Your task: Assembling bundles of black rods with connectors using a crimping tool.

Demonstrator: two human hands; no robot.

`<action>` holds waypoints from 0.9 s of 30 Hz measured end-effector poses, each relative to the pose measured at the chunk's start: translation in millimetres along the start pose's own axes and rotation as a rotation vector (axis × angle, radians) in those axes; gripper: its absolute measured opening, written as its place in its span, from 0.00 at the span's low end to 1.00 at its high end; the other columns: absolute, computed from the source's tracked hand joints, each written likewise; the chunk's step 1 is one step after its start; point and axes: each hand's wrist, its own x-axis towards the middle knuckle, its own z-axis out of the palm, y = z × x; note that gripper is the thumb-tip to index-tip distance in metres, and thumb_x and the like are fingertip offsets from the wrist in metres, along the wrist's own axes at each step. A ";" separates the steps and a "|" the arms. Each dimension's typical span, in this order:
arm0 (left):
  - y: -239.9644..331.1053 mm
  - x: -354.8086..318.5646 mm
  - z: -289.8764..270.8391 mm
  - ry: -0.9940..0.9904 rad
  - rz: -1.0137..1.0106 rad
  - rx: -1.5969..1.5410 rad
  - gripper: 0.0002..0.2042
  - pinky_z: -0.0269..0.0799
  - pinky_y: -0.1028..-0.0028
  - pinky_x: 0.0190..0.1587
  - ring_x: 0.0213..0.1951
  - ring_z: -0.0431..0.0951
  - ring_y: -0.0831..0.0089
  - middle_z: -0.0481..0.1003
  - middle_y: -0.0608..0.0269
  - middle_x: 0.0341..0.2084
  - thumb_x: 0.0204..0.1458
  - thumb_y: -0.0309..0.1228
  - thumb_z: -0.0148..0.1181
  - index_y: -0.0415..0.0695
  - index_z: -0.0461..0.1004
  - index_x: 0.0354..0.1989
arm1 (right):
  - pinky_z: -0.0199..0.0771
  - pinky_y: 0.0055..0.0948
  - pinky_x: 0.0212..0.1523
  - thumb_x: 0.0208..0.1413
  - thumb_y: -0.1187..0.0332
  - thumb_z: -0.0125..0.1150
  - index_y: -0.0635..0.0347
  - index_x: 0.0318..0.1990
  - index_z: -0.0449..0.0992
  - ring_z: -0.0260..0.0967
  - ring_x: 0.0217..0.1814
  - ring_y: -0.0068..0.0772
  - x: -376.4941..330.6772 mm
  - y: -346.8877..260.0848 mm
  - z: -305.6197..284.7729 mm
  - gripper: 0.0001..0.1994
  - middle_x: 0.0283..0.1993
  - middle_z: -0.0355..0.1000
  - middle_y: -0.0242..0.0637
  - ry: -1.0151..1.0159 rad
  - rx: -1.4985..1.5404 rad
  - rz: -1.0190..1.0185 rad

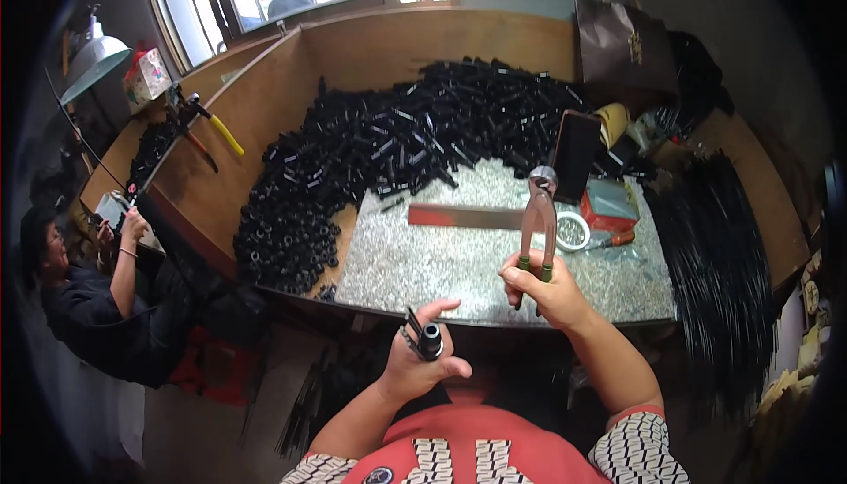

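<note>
My right hand (551,294) is closed around the green-gripped handles of a pair of pincers (538,219), held upright with the round jaws pointing away from me. They are over the right half of a speckled stone slab (379,268). Just off the slab's front edge is my left hand (419,365), with a short black tubular part (430,340) and some thin black pieces held against its fingers. Its thumb and index finger stand apart. How the other fingers grip these pieces is partly hidden. A flat metal bar (463,216) lies across the slab, left of the pincers.
A big heap of black tubular parts (388,135) fills the back and left. At the right are a dark phone (575,153), a white ring (573,232), a red box (610,206) and long black rods (719,246). Beyond the wooden divider (216,122), another person (97,290) sits working.
</note>
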 end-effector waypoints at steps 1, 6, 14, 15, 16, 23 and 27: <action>1.3 0.6 1.8 0.000 0.012 0.001 0.44 0.57 0.85 0.25 0.20 0.63 0.87 0.64 0.75 0.16 0.37 0.35 0.75 0.32 0.54 0.60 | 0.66 0.21 0.30 0.59 0.66 0.56 0.62 0.36 0.73 0.65 0.27 0.17 -4.8 1.8 8.2 0.08 0.28 0.69 0.29 -0.017 0.053 0.008; 6.5 5.0 5.1 0.055 0.078 0.001 0.45 0.58 0.87 0.28 0.21 0.60 0.89 0.61 0.79 0.16 0.36 0.30 0.76 0.34 0.53 0.61 | 0.71 0.23 0.36 0.60 0.70 0.55 0.65 0.38 0.74 0.69 0.32 0.20 -16.5 14.6 40.1 0.07 0.35 0.73 0.33 -0.095 0.168 0.023; 4.4 3.5 3.7 0.052 0.006 -0.007 0.46 0.60 0.86 0.31 0.24 0.66 0.88 0.66 0.75 0.17 0.38 0.33 0.75 0.33 0.48 0.62 | 0.72 0.29 0.42 0.54 0.79 0.58 0.65 0.36 0.74 0.70 0.41 0.32 -26.6 24.4 58.6 0.03 0.38 0.71 0.41 -0.123 -0.086 -0.326; 4.7 2.9 4.1 0.048 0.007 -0.005 0.46 0.60 0.86 0.31 0.24 0.66 0.88 0.66 0.76 0.17 0.38 0.33 0.74 0.32 0.48 0.62 | 0.72 0.29 0.41 0.52 0.81 0.59 0.64 0.36 0.75 0.70 0.41 0.33 -26.9 22.3 59.9 0.05 0.37 0.72 0.42 -0.122 -0.127 -0.345; 3.7 2.1 4.2 0.054 0.006 -0.005 0.46 0.60 0.86 0.31 0.24 0.66 0.88 0.66 0.76 0.17 0.38 0.33 0.74 0.32 0.48 0.62 | 0.72 0.29 0.41 0.52 0.81 0.59 0.64 0.36 0.75 0.70 0.41 0.33 -26.7 19.9 61.4 0.05 0.37 0.72 0.42 -0.127 -0.126 -0.342; -1.5 -0.4 1.5 0.044 0.000 0.075 0.48 0.65 0.85 0.36 0.29 0.72 0.86 0.73 0.72 0.23 0.37 0.36 0.74 0.30 0.46 0.62 | 0.70 0.32 0.39 0.47 0.80 0.62 0.62 0.34 0.76 0.70 0.38 0.34 -28.7 16.8 65.4 0.06 0.34 0.72 0.37 -0.100 -0.280 -0.363; 1.3 1.6 1.5 0.022 -0.040 0.079 0.49 0.67 0.82 0.41 0.32 0.75 0.84 0.76 0.68 0.26 0.36 0.37 0.74 0.30 0.47 0.62 | 0.72 0.27 0.33 0.45 0.75 0.66 0.66 0.34 0.74 0.73 0.32 0.34 -24.1 29.3 54.8 0.09 0.34 0.73 0.41 -0.149 -0.447 -0.489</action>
